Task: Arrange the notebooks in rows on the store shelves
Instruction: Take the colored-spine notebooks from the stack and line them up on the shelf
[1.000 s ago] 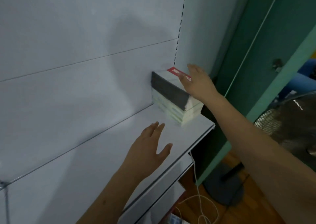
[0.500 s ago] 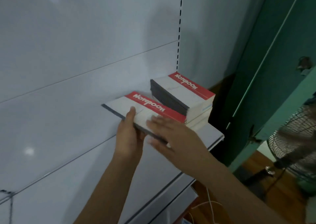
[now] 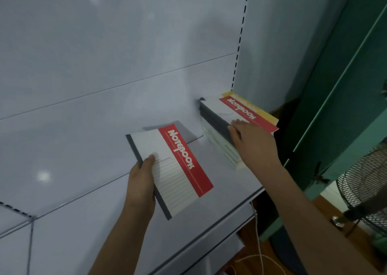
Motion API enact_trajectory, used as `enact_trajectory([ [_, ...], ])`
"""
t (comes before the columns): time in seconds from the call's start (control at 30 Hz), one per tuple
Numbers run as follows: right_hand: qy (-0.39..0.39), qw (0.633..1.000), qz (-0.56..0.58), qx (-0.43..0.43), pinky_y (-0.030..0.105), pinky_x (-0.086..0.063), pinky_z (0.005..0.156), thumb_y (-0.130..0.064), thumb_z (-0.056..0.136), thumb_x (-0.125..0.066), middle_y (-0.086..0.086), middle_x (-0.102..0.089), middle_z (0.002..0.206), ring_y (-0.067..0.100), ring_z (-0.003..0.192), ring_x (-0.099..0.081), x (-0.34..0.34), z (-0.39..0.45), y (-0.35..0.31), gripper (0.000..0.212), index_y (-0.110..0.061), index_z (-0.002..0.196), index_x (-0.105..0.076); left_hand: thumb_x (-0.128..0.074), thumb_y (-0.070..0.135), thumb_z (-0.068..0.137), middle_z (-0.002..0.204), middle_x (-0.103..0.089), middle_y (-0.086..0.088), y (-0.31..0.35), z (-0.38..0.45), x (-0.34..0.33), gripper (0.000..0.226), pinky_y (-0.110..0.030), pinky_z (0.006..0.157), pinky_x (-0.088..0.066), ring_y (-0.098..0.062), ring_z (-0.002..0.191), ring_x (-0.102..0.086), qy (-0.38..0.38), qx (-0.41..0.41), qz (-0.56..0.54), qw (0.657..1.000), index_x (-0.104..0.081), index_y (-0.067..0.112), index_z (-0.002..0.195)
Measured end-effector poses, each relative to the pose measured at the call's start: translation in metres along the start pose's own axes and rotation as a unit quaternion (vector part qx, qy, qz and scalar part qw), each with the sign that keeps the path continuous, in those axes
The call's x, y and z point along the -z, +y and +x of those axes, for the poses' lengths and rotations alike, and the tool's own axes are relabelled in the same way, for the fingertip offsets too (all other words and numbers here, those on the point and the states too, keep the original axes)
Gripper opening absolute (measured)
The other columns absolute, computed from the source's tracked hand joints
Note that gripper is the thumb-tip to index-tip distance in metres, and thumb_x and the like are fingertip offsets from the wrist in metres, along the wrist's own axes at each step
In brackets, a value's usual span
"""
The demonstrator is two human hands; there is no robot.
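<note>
My left hand (image 3: 140, 187) grips a white notebook (image 3: 170, 167) with a red band and dark spine, thumb on its cover, holding it above the white shelf (image 3: 219, 170). A stack of notebooks (image 3: 228, 120) stands at the shelf's right end against the back panel. Its top notebook has a red band, and a yellow one shows beneath, shifted right. My right hand (image 3: 254, 144) grips the near end of the stack's upper notebooks, fingers curled over the dark spines.
The white back panel (image 3: 104, 65) rises behind the shelf, with a slotted upright (image 3: 240, 37) at its right. A green wall (image 3: 345, 86) stands to the right. A fan with a wire grille (image 3: 364, 195) sits low at right. A white cord (image 3: 258, 243) hangs below the shelf.
My left hand has carried one notebook away from the stack toward the left and nearer me. My right hand let go of that notebook and moved right onto the stack, whose top notebooks have shifted.
</note>
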State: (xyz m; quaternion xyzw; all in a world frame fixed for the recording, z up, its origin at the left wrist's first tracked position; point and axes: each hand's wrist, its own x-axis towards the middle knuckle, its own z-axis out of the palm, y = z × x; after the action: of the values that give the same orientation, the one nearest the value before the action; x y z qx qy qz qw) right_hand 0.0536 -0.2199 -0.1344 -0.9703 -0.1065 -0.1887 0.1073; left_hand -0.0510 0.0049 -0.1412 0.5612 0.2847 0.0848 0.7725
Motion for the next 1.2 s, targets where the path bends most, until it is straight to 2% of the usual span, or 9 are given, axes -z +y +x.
enact_trajectory([
  [0.07,0.079,0.997,0.023,0.013,0.024,-0.036,0.051,-0.036,0.105,-0.038,-0.003,-0.063,0.075,0.013,0.062,-0.059,0.012,-0.017,-0.014,0.034,-0.020,0.090,-0.064,-0.050,0.031,0.102,0.094,-0.075,-0.005,-0.003,-0.002,-0.001,0.020,-0.037,0.071,-0.055,-0.024,0.083,-0.073,-0.012,-0.003,-0.011,1.000,-0.061,0.016,0.108],
  [0.17,0.144,0.977,0.135,0.078,0.025,-0.054,0.064,-0.033,0.102,-0.044,-0.001,-0.074,0.096,0.013,0.083,-0.070,0.017,-0.061,-0.059,0.031,-0.017,0.105,-0.070,-0.039,0.049,0.101,0.098,-0.077,-0.002,0.001,-0.010,-0.005,0.040,-0.039,0.080,-0.055,-0.020,0.090,-0.074,-0.075,0.007,-0.090,0.993,-0.063,0.020,0.114],
  [0.27,0.029,0.968,0.188,0.165,0.025,-0.056,0.083,-0.043,0.103,-0.037,-0.002,-0.071,0.116,0.010,0.104,-0.068,-0.002,-0.103,-0.102,0.043,-0.017,0.119,-0.068,-0.042,0.050,0.099,0.110,-0.075,-0.008,0.003,-0.014,-0.006,0.046,-0.043,0.088,-0.055,-0.026,0.101,-0.072,-0.090,0.019,-0.120,0.989,-0.063,0.017,0.123],
  [0.4,-0.184,0.909,0.352,0.128,0.026,-0.034,0.115,-0.053,0.102,-0.030,-0.018,-0.051,0.141,-0.002,0.132,-0.043,-0.014,-0.105,-0.114,0.050,-0.028,0.134,-0.059,-0.056,0.011,0.098,0.106,-0.075,-0.010,-0.004,-0.009,0.020,0.025,-0.040,0.075,-0.061,-0.029,0.092,-0.074,-0.003,-0.002,-0.072,0.997,-0.061,0.010,0.123],
  [0.5,-0.147,0.914,0.369,0.082,0.030,-0.039,0.111,-0.058,0.099,-0.033,-0.021,-0.050,0.138,-0.002,0.126,-0.045,-0.014,-0.082,-0.113,0.048,-0.034,0.136,-0.053,-0.062,0.012,0.094,0.105,-0.076,-0.005,-0.004,-0.014,0.050,0.025,-0.041,0.080,-0.059,-0.026,0.093,-0.073,0.009,-0.009,-0.038,0.999,-0.062,0.015,0.120],
  [0.57,-0.173,0.902,0.391,0.052,0.029,-0.044,0.103,-0.059,0.097,-0.037,-0.022,-0.051,0.130,-0.002,0.116,-0.050,-0.016,-0.066,-0.123,0.048,-0.035,0.137,-0.046,-0.064,0.015,0.093,0.107,-0.075,-0.003,-0.006,-0.020,0.070,0.026,-0.042,0.083,-0.059,-0.025,0.095,-0.073,0.014,-0.009,-0.013,1.000,-0.062,0.018,0.120],
  [0.73,-0.361,0.734,0.567,-0.101,0.034,-0.058,0.077,-0.030,0.100,-0.052,-0.009,-0.074,0.098,0.011,0.081,-0.073,-0.039,-0.070,-0.182,0.023,-0.028,0.121,-0.060,-0.062,0.016,0.095,0.107,-0.075,-0.007,-0.012,-0.042,0.128,0.024,-0.044,0.086,-0.059,-0.028,0.097,-0.073,0.067,0.012,-0.012,0.998,-0.063,0.015,0.119],
  [0.9,-0.445,0.612,0.627,-0.183,0.045,-0.057,0.081,-0.019,0.100,-0.054,0.005,-0.076,0.096,0.027,0.085,-0.074,-0.063,-0.101,-0.248,0.017,-0.022,0.113,-0.066,-0.060,0.024,0.096,0.104,-0.075,-0.005,-0.027,-0.076,0.211,0.023,-0.026,0.067,-0.057,-0.023,0.092,-0.073,0.137,0.030,0.033,0.990,-0.061,0.016,0.117],
  [1.2,-0.448,0.618,0.625,-0.168,0.035,-0.052,0.069,-0.010,0.099,-0.052,0.004,-0.075,0.081,0.019,0.064,-0.069,-0.091,-0.155,-0.398,0.020,-0.020,0.109,-0.066,-0.058,0.015,0.098,0.075,-0.073,-0.001,-0.054,-0.114,0.371,0.016,-0.023,0.060,-0.056,-0.011,0.064,-0.068,0.249,-0.009,0.279,0.927,-0.064,0.019,0.112],
])
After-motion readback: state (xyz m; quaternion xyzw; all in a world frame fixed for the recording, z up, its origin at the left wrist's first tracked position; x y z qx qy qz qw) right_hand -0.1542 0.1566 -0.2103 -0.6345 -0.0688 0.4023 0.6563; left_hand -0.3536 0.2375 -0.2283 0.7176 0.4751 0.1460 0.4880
